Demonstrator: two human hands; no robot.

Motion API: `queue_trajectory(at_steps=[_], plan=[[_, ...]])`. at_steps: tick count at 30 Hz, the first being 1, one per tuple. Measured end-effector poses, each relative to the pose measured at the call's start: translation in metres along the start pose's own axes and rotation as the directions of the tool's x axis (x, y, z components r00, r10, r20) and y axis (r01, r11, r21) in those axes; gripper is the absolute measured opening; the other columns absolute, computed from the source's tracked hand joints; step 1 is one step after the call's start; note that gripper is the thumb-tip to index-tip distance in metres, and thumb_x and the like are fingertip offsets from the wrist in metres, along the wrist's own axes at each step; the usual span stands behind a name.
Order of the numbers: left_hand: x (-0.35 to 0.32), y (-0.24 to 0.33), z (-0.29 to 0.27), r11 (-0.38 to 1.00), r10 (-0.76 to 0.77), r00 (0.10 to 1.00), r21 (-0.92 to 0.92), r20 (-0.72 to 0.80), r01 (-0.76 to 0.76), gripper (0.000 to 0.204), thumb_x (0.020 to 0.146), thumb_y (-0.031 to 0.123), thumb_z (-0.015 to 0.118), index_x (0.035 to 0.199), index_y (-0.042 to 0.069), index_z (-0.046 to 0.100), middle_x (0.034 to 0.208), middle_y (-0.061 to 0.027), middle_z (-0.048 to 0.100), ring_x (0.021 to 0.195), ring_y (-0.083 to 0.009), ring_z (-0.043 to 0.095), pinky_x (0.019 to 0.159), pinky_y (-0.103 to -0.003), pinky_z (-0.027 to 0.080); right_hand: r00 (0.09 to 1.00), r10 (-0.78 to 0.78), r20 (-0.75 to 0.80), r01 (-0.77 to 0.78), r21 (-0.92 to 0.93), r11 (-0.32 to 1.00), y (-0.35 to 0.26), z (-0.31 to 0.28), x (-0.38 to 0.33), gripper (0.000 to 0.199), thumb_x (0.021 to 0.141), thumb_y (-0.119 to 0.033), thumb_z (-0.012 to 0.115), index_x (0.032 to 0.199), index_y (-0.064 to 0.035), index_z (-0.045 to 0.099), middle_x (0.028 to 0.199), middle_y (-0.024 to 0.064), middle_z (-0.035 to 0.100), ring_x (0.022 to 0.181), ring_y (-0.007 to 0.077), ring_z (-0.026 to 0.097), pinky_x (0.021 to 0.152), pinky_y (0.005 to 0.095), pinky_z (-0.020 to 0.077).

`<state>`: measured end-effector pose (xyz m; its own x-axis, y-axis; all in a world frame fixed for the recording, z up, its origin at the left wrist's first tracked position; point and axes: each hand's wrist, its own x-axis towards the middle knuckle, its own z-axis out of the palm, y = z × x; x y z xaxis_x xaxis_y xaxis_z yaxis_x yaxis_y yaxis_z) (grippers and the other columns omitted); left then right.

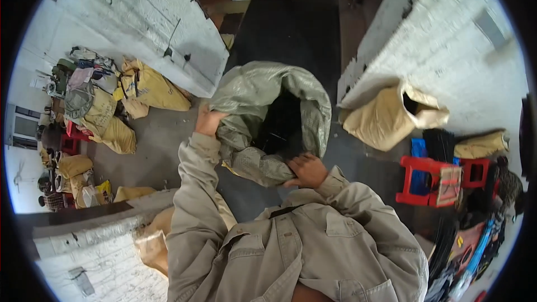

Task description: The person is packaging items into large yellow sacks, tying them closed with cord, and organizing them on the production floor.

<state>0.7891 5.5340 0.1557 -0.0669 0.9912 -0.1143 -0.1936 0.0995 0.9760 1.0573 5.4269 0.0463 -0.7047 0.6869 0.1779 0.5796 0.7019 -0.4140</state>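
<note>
So the person's got both hands on a big grey-green woven sack (268, 117) standing open-mouthed on the concrete floor (162, 145), right in front of them. Left hand (208, 120) has the sack's rim bunched up on its left side, fingers curled round the fabric; right hand (305, 170) is clamped on the near lower edge of the mouth, fingers folded over the cloth. Looks to me like the holding-the-mouth-open stage, or getting a grip to shift it. Whatever comes next probably needs both grips kept firm, since that slack fabric will flop shut or slip if one side lets go. Can't see what's inside the sack, it's just black in there. Right of the sack there's a tan sack (391, 114) slumped against a white brick wall (447, 45), and a red plastic stool (428, 182) further right. Left of the sack, a heap of yellow bags (151, 86). The clutter near the stool is too jumbled to make out.
</note>
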Motion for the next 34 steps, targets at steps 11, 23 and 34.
queue_trajectory(at_steps=[11,23,34], plan=[[0.200,-0.068,-0.042,0.994,-0.104,0.944,-0.076,-0.313,0.084,0.032,0.069,0.007,0.054,0.101,0.007,0.058,0.109,-0.0136,0.052,0.101,-0.0272,0.047,0.083,-0.036,0.040,0.976,0.076,0.206,-0.010,-0.300,0.954,0.223,-0.047,0.164,0.020,0.070,-0.018,0.049,0.085,-0.0075,0.058,0.072,0.0067,0.054,0.075,0.0202,0.050,0.075,0.0318,0.0340],[0.479,-0.132,-0.041,0.987,0.160,0.792,0.076,-0.590,-0.143,0.012,0.075,0.006,0.052,0.073,0.000,0.062,0.068,-0.0021,0.058,0.061,-0.0163,0.053,0.056,-0.028,0.043,0.880,0.213,0.425,-0.268,0.074,0.961,0.397,-0.097,0.379,0.026,0.079,-0.025,0.053,0.096,-0.0072,0.059,0.082,0.0118,0.058,0.077,0.0269,0.055,0.071,0.0402,0.0438],[0.752,-0.064,-0.045,0.983,0.060,0.836,-0.111,-0.546,-0.143,0.027,0.079,0.013,0.052,0.101,-0.003,0.057,0.096,-0.0096,0.059,0.084,-0.0197,0.056,0.074,-0.033,0.046,0.540,0.218,-0.813,0.467,0.504,0.726,0.599,-0.398,0.570,0.012,0.082,-0.016,0.052,0.080,-0.0056,0.057,0.069,0.0088,0.056,0.056,0.0181,0.055,0.064,0.0342,0.0466]])
